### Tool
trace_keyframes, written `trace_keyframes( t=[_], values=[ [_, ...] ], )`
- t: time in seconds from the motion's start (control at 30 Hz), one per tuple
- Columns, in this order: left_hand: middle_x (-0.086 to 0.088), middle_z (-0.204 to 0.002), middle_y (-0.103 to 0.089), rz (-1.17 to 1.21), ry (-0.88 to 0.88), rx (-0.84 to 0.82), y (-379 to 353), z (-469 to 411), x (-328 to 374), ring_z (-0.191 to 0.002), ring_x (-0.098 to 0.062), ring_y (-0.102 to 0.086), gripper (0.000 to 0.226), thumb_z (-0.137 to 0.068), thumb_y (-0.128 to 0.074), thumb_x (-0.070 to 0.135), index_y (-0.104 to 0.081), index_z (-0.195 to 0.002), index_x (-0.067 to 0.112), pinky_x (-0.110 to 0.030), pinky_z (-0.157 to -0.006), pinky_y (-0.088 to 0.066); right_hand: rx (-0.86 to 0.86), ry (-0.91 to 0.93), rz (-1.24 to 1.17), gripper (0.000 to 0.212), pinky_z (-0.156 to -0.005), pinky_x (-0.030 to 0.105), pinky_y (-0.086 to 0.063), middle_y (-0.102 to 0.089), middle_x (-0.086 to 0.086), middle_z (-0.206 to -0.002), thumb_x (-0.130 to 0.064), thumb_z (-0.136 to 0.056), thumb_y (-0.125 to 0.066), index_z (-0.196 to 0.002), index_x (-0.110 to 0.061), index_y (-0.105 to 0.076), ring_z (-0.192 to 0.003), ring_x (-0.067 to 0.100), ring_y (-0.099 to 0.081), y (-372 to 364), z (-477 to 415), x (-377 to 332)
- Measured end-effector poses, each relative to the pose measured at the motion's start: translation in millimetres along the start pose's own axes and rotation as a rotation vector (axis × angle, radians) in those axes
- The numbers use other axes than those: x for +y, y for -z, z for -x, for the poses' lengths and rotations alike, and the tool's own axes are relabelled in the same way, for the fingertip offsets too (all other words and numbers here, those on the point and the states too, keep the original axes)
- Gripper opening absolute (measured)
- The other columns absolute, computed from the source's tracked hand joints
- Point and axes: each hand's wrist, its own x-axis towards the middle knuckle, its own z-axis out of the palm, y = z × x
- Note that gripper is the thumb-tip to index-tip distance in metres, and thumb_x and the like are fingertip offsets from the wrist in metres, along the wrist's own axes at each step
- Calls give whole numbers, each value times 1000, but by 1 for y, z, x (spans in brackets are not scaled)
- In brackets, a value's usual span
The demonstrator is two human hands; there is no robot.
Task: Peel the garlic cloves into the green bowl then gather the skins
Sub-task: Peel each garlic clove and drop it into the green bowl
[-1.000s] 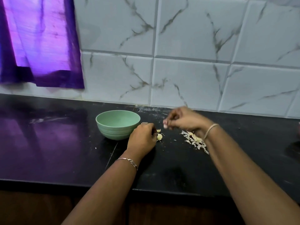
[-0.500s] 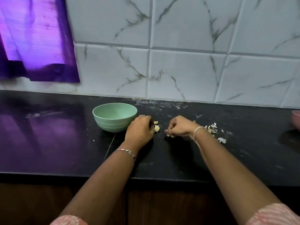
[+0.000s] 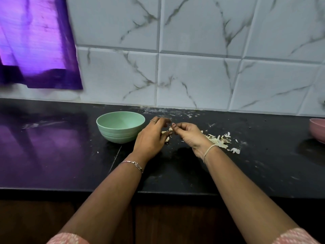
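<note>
The green bowl (image 3: 107,126) stands on the black counter (image 3: 175,169), left of my hands; no cloves show inside it. My right hand (image 3: 189,136) pinches a pale garlic clove (image 3: 170,129) at its fingertips, just above the counter. My left hand (image 3: 149,139), beside the bowl's right wall, meets that clove with thumb and blurred fingers. Two more cloves (image 3: 167,139) lie on the counter under my left thumb. A pile of garlic skins (image 3: 219,140) lies right of my right wrist.
A pink bowl (image 3: 318,129) sits at the counter's right edge. A purple curtain (image 3: 35,43) hangs at the upper left over the tiled wall. Small skin flakes are scattered along the wall's foot (image 3: 175,115).
Both hands have lifted off the counter and come together at a clove. The right hand moved back left from the skin pile. The view shifted, bringing the pink bowl into view.
</note>
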Motion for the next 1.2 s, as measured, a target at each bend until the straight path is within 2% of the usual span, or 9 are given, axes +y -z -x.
trace_keyframes(
  t=[0.13, 0.3, 0.4, 0.5, 0.63, 0.77, 0.83, 1.03, 1.2],
  values=[
    [9, -115, -58, -47, 23, 0, 0, -2, -1, -107, -15, -55, 21, -96, -52, 30, -57, -117, 27, -33, -79, -44, 39, -10, -19, 27, -55, 6, -40, -62, -15, -55, -29, -97, -57, -79, -13, -67, -50, -9, -52, -3, 2, 4],
    [7, -113, -60, -75, 47, 11, -2, -4, -3, -107, -17, -56, 22, -98, -49, 34, -59, -116, 27, -36, -79, -47, 26, 58, 2, 15, -64, 3, -40, -66, -15, -63, -19, -93, -63, -82, -13, -72, -61, -12, -58, -2, 1, 4],
    [7, -113, -60, -42, 36, -8, -2, -4, -3, -107, -17, -56, 24, -98, -50, 33, -60, -119, 26, -37, -81, -48, 56, 52, 17, 21, -59, 1, -38, -64, -9, -67, -18, -95, -61, -93, 0, -72, -56, -13, -55, -2, -1, 6],
    [6, -115, -59, 16, 20, -63, -3, -5, -3, -107, -16, -55, 27, -96, -53, 22, -59, -122, 25, -36, -85, -48, 104, 38, 16, 23, -56, 1, -37, -61, -5, -66, -20, -96, -59, -90, 0, -71, -50, -13, -52, 0, -4, 9],
    [3, -103, -63, 199, 58, -34, -8, -9, -8, -86, -19, -64, 24, -90, -58, 8, -64, -109, 22, -40, -81, -52, 81, 20, 20, 23, -58, 2, -38, -63, -5, -68, -22, -95, -62, -84, -4, -71, -52, -13, -52, 0, -7, 12],
    [8, -96, -67, 305, 133, -28, -10, -10, -9, -70, -14, -64, 10, -89, -68, 21, -66, -98, 23, -41, -74, -55, 128, 50, -15, 16, -66, 10, -42, -65, -3, -79, -18, -89, -69, -97, -4, -70, -67, -6, -57, -1, -8, 13],
    [13, -93, -68, 285, 159, -37, -10, -10, -11, -66, -9, -63, 8, -88, -68, 31, -66, -94, 28, -39, -71, -56, 196, 96, -30, 11, -66, 9, -43, -63, -2, -81, -14, -86, -72, -95, -8, -68, -74, 3, -57, 1, -10, 12],
    [17, -91, -69, 238, 165, -45, -10, -7, -12, -69, -6, -64, 8, -88, -68, 33, -68, -95, 31, -38, -71, -57, 159, 73, -2, 19, -59, 4, -42, -67, -5, -71, -24, -83, -76, -83, -5, -72, -61, -7, -59, -1, -5, 8],
    [14, -89, -72, 255, 155, -40, -10, -8, -13, -74, -7, -68, 9, -88, -68, 29, -70, -96, 30, -39, -73, -57, 166, 22, 2, 13, -69, 13, -44, -71, -3, -79, -25, -80, -79, -78, -13, -74, -77, 2, -63, 0, -5, 10]
  ],
)
